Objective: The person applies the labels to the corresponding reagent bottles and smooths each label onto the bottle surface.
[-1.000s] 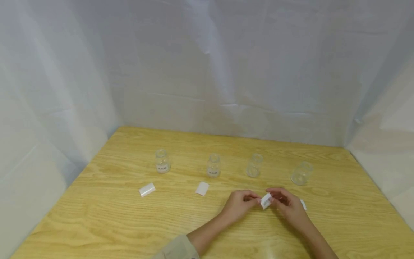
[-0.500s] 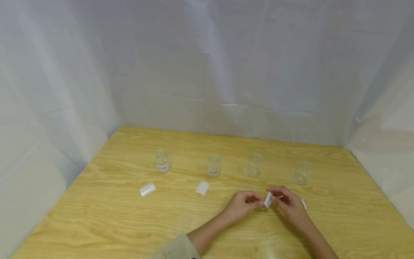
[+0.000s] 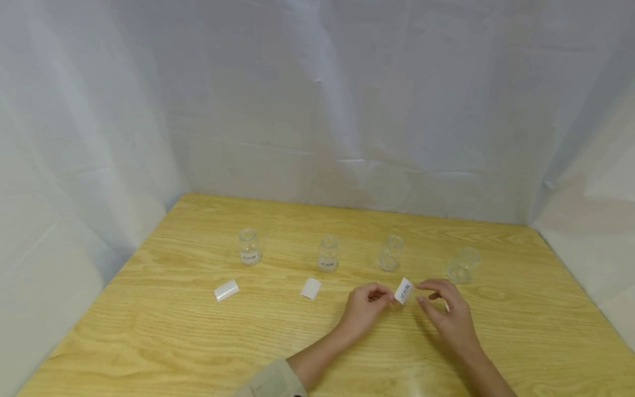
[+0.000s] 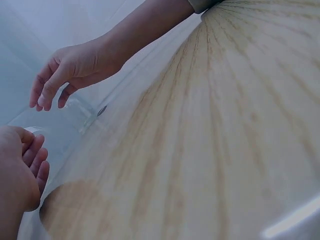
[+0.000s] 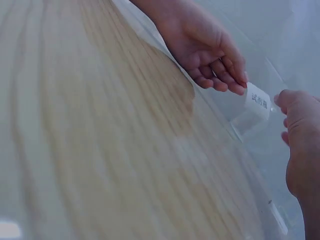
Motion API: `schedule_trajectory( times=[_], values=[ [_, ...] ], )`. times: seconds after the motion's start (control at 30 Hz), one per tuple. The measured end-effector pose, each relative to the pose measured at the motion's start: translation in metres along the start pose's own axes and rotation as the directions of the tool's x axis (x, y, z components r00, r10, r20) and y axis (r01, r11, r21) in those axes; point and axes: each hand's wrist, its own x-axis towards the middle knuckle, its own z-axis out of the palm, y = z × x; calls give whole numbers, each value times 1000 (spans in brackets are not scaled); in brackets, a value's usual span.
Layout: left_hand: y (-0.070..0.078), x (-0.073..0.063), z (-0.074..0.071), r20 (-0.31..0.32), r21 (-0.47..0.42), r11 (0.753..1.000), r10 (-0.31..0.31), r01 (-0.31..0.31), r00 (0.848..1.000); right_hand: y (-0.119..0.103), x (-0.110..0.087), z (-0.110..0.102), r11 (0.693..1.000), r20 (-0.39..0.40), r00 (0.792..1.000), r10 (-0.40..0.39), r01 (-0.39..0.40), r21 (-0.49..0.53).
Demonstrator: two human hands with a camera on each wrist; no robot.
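Note:
My left hand (image 3: 364, 311) pinches a small white label (image 3: 404, 290) by its lower left edge, between thumb and forefinger. Dark printed characters face up on it; in the right wrist view, the label (image 5: 258, 99) stands out past the left fingertips. My right hand (image 3: 451, 314) is just right of the label, thumb and forefinger spread apart with a slight gap to it. In the left wrist view the right hand (image 4: 77, 70) hangs with loosely bent fingers. A white sliver (image 3: 447, 307) shows behind the right hand, mostly hidden.
Behind the hands stand two labelled glass bottles (image 3: 249, 247) (image 3: 327, 253) and two plain ones (image 3: 390, 252) (image 3: 463, 265). Two white paper pieces (image 3: 226, 290) (image 3: 311, 288) lie on the wooden table (image 3: 163, 331). White sheeting (image 3: 258, 99) encloses the back and sides.
The label, earlier between both hands' fingertips, has turned and risen slightly in the left hand. My right hand has let go, its thumb and forefinger spreading and moving slightly away.

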Motion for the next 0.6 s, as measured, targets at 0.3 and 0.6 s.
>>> schedule_trajectory(
  times=[0.3,0.6],
  values=[
    [-1,0,0,6,20,999,44,-45,999,-19,1,10,994,150,988,22,-37,100],
    [-2,0,0,47,108,985,128,-133,991,-12,-5,16,967,128,969,210,-225,116]
  ],
)
